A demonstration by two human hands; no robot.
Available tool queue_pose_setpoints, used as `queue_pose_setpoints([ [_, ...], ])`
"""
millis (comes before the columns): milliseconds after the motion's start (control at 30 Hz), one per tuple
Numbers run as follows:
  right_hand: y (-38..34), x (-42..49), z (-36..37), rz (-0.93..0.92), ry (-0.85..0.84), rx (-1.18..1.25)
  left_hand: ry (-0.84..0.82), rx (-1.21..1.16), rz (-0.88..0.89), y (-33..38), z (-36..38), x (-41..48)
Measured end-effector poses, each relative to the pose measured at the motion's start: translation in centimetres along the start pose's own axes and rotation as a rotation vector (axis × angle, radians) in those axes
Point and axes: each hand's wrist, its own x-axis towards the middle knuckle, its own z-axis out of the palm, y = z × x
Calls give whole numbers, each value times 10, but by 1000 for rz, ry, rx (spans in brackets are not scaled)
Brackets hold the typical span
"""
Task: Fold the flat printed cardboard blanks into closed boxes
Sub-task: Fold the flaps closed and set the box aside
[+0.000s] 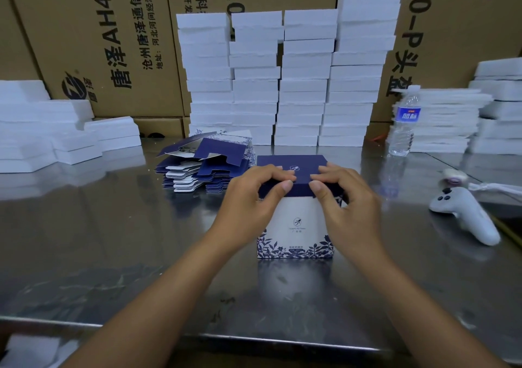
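Pinching with the left grip and the right grip at the front edge of the dark-blue lid on an upright white-and-navy printed cardboard box: fingertips curled down onto the lid top, thumbs set against its front lip, close together near the middle. Standing square near the middle of the reflective steel counter, leaf-patterned bottom edge flat on the metal, with bare metal on the near side as far as the counter's front rim. Just behind and left of the box, a splayed stack of flat navy-and-white cardboard blanks, edges fanned out unevenly; touching the box or not, cannot tell. Behind these, four tall columns of white foam slabs against brown printed shipping cartons. Lower white foam heaps at far left and more at far right. To the right, a clear plastic water bottle standing upright, and a white handheld controller lying well apart from the right grip, open metal between.
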Motion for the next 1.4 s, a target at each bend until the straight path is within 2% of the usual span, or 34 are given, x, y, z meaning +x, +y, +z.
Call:
queue_pose_setpoints([
  [233, 1, 9, -16, 99, -114, 97, -23, 23, -18, 1, 0, -3],
  [333, 0, 12, -19, 164, -101, 157, -23, 12, -25, 1, 3, -6],
  [633, 1, 14, -26, 126, -144, 57, -19, -74, -139, -7, -3, -8],
  [867, 13, 2, -12, 251, 71, 197, -94, -77, -177, -4, -14, -4],
  [1033, 16, 3, -11, 299, 27, 271, -175, -85, -192, -7, -26, -2],
  [1300, 11, 0, -2, 293, 51, 254, -65, -77, -168, -5, -18, -8],
  [1400, 7, -2, 1, 250, 72, 119, -64, -58, -169, -4, -21, -10],
])
